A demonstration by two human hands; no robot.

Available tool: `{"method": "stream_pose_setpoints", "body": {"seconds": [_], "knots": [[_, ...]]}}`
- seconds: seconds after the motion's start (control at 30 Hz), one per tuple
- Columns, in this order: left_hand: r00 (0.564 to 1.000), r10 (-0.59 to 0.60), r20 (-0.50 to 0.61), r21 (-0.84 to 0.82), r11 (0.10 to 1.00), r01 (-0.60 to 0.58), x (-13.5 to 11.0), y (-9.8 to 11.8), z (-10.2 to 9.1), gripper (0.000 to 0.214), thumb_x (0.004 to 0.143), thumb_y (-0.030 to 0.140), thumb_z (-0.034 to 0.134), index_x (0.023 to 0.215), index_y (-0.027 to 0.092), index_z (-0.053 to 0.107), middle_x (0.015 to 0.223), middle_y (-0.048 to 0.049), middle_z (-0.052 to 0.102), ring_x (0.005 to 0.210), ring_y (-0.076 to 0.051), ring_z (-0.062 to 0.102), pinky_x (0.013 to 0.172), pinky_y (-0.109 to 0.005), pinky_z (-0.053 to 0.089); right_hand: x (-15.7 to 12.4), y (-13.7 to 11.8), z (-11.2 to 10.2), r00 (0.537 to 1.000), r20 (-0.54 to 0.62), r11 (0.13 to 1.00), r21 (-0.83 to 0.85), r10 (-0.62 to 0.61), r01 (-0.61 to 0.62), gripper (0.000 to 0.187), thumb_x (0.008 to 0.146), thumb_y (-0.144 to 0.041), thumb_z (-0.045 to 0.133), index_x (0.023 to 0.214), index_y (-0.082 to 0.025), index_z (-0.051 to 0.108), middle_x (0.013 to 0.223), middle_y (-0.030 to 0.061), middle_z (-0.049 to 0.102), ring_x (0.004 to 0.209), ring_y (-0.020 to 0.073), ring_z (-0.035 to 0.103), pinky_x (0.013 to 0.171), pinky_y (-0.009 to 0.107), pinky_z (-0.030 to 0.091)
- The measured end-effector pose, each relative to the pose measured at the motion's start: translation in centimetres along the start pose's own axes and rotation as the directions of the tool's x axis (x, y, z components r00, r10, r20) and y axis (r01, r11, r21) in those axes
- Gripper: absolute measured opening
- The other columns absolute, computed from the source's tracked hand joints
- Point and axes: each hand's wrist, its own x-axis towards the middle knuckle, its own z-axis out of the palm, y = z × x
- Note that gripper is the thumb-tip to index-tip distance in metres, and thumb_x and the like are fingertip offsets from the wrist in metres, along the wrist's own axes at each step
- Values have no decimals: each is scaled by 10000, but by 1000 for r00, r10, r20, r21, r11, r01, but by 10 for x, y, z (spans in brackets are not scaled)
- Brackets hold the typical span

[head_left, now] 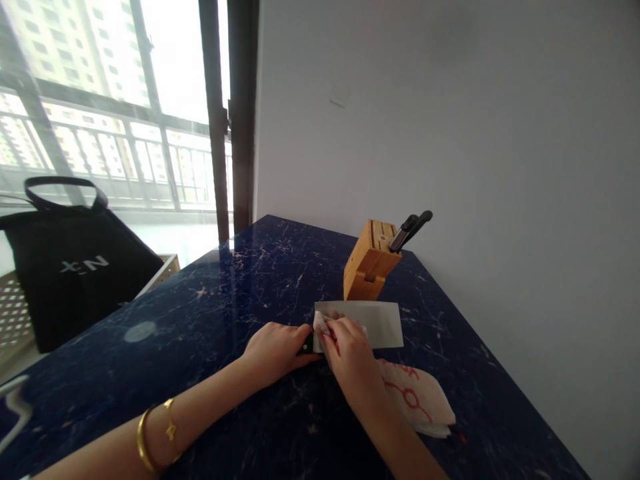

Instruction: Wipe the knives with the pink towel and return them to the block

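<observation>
1. Dark blue surface (290,267) is showing pale marbled veins; a whitish round patch (140,331) is showing toward its left edge.
2. Wooden knife block (364,270) is standing on it, slanting.
3. Cleaver (384,325) is lying broadside up, just before the block; full contact unclear.
4. Red-marked cloth (420,403) is lying nearer.

Pale grey wall (480,120) behind dark blue, marble-veined desk (215,293). Bright daylight through windows (180,60) at left; dark upright frame (243,113), railing (145,160), tall buildings (60,40) outside.

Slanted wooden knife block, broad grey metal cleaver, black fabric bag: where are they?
Slanted wooden knife block (369,263): head view, near face.
Broad grey metal cleaver (384,325): head view, blade's right part.
Black fabric bag (80,290): head view, front panel.
</observation>
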Motion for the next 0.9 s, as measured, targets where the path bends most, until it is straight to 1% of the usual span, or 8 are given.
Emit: {"method": "stream_pose_setpoints", "body": {"seconds": [0.13, 0.27, 0.37, 0.47, 0.67, 0.77, 0.83, 0.9], "knots": [[1000, 0, 2, -6, 1000, 0, 0, -2, 0, 387, 798, 546, 372, 938, 215, 515, 800, -50, 675, 709, -254, 640, 583, -314, 459, -3, -3, 1, 999, 42, 1000, -2, 7, -7, 154, 853, -238, 433, 810, -200, 575, 809, 28, 577, 806, 155, 514, 753, 281, 363], [1000, -5, 18, 14, 1000, 5, 0, -3, 2, 313, 799, 500, 406, 885, 219, 512, 790, -45, 674, 711, -258, 638, 593, -323, 458, -4, -2, 3, 988, 133, 997, 20, 76, -79, 171, 815, -231, 496, 663, -186, 562, 755, 26, 578, 752, 142, 519, 661, 232, 365], [1000, -2, 19, 14, 1000, 2, 0, -2, 2, 360, 800, 531, 379, 904, 214, 513, 790, -54, 673, 706, -258, 639, 593, -322, 457, -2, -1, 3, 990, 91, 993, 43, 103, -107, 150, 823, -230, 481, 712, -191, 575, 760, 22, 578, 753, 138, 517, 666, 227, 359], [1000, 9, 9, 13, 1000, -9, 0, -1, 0, 410, 799, 561, 350, 931, 209, 514, 792, -57, 672, 698, -262, 639, 579, -323, 458, -1, -2, 3, 994, 37, 994, 53, 98, -100, 142, 834, -232, 460, 760, -197, 576, 777, 19, 578, 773, 139, 512, 698, 233, 353], [1000, 18, 14, 34, 999, -19, -1, -1, -1, 313, 800, 492, 405, 880, 210, 512, 763, -39, 668, 688, -258, 639, 568, -316, 456, -4, -3, 3, 991, 94, 994, 44, 97, -101, 191, 822, -236, 474, 657, -198, 562, 742, 18, 576, 743, 136, 515, 650, 225, 353], [1000, 12, 8, 21, 1000, -12, 0, -1, -1, 356, 803, 520, 378, 908, 207, 511, 778, -46, 671, 691, -257, 641, 569, -317, 457, -3, -3, 2, 994, 47, 993, 65, 98, -101, 167, 835, -239, 456, 727, -201, 578, 773, 19, 580, 766, 136, 514, 681, 229, 356], [1000, 12, 3, 14, 1000, -12, 0, -1, 0, 387, 802, 541, 364, 931, 206, 508, 789, -52, 672, 697, -257, 642, 572, -315, 458, -3, -4, 2, 997, 15, 996, 61, 71, -71, 160, 847, -237, 436, 793, -203, 583, 795, 24, 581, 789, 139, 509, 714, 238, 353], [1000, 18, 0, 16, 1000, -18, 0, -1, 0, 372, 799, 532, 378, 929, 208, 507, 786, -48, 672, 696, -258, 642, 569, -316, 459, -3, -4, 2, 999, 22, 999, 31, 30, -31, 166, 850, -233, 429, 796, -198, 583, 788, 29, 578, 791, 143, 505, 727, 247, 350]]}}
